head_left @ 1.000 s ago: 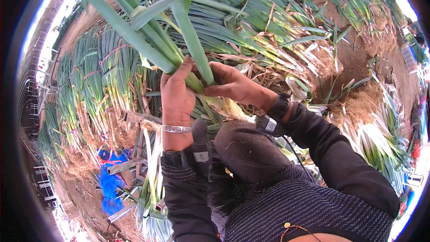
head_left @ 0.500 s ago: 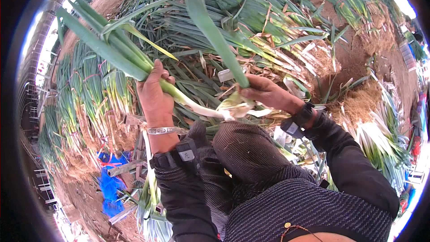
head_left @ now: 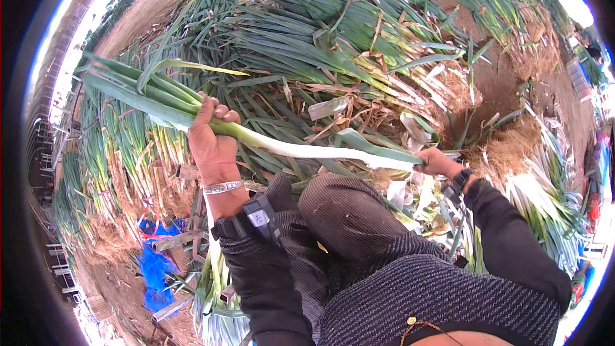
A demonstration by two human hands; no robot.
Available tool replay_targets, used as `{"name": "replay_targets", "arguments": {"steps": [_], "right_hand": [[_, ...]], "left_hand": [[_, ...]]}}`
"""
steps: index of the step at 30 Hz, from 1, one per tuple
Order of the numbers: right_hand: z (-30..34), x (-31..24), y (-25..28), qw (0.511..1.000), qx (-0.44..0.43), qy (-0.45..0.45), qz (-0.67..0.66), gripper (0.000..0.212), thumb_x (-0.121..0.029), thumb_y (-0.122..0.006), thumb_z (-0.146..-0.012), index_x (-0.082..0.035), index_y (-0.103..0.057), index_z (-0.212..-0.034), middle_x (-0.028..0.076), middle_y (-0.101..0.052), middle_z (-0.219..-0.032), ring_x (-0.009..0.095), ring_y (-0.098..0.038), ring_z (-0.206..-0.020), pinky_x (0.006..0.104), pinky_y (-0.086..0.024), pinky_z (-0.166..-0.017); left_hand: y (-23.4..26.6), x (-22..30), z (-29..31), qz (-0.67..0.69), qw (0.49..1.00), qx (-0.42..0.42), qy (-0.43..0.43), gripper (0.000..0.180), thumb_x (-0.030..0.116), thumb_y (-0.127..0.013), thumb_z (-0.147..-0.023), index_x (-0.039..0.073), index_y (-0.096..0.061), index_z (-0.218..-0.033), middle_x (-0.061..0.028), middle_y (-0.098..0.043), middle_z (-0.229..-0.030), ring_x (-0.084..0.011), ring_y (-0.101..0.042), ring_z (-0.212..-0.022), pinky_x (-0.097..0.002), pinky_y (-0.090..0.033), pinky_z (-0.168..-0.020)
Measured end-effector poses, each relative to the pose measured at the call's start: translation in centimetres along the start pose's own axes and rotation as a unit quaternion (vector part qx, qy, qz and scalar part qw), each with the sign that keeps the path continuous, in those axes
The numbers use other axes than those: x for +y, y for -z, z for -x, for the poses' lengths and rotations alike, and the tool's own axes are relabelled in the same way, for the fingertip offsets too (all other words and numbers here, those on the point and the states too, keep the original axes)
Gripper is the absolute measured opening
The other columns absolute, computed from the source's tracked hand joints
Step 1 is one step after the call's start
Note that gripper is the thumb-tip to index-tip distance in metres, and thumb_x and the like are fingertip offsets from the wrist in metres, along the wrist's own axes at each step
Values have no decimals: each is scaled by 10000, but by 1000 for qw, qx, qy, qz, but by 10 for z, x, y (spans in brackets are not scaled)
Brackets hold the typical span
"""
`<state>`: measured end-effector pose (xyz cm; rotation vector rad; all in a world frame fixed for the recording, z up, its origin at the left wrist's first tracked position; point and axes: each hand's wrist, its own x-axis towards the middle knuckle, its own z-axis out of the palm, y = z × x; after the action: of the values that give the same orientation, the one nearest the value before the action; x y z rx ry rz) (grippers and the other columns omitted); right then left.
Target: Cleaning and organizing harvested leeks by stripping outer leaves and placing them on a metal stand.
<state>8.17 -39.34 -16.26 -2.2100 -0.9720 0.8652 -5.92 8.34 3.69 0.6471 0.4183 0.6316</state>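
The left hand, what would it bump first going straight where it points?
Past the leek it holds, the left hand would probably meet the big leek pile; depth is unclear.

Brown dirt ground (head_left: pixel 118 285): large leek heap (head_left: pixel 327 35), leek bundles (head_left: pixel 125 166) left, blue sheeting (head_left: pixel 154 266).

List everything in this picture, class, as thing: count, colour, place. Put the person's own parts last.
leek: one, green and white, in left hand
leaf: one, green, in right hand
heap of leeks: one, mostly green, top centre
bundles: several, green and pale, left
rooted leeks: many, white and green, right
scraps: many, pale, below heap
plastic: uncounted, blue, lower left
soil: uncounted, brown, upper right
bracelet: one, silver, left wrist
wristbands: two, black, wrists
pendant: one, gold, chest
trousers: one pair, brownish, centre
sleeves: two, black, forearms
hands: two, bare, centre
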Motion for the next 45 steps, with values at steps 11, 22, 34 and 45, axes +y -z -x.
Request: {"name": "replay_targets", "arguments": {"steps": [11, 22, 34, 45], "right_hand": [[22, 120, -10, 955, -34, -68, 285, 199, -235, -654, -717, -114, -693, -869, 140, -658, -761, 332, -657, -734, 435, -515, -674], [-53, -100, 51, 971, 116, 157, 135, 569, -315, -671, -853, -105, -497, -1353, 188, -567, -1205, 351, -585, -1069, 430, -480, -927], [-119, -271, 4, 930, 210, 300, -32, 433, -214, -745, -799, -128, -581, -1190, 109, -598, -1062, 319, -623, -965, 411, -526, -789], [-123, -301, -1, 901, 300, 311, -50, 414, -83, -734, -775, -117, -567, -1152, 100, -568, -1049, 307, -604, -966, 394, -511, -803]], "left_hand": [[10, 28, 13, -3, 981, 138, -139, 201, 26, -638, -886, 102, -534, -1040, -1, -514, -754, -87, -471, -600, -239, -417, -494], [-10, 4, 14, 2, 992, 58, -114, 182, 140, -645, -930, 79, -487, -998, -1, -494, -775, -114, -472, -646, -280, -430, -601], [-41, -36, 34, 79, 996, 3, -40, 417, 306, -622, -852, 83, -424, -1143, -89, -458, -998, -249, -485, -977, -474, -377, -874], [-32, -44, 34, 43, 998, -14, -53, 413, 66, -602, -906, 129, -374, -1244, -64, -481, -1148, -271, -577, -1084, -532, -488, -872]]}}
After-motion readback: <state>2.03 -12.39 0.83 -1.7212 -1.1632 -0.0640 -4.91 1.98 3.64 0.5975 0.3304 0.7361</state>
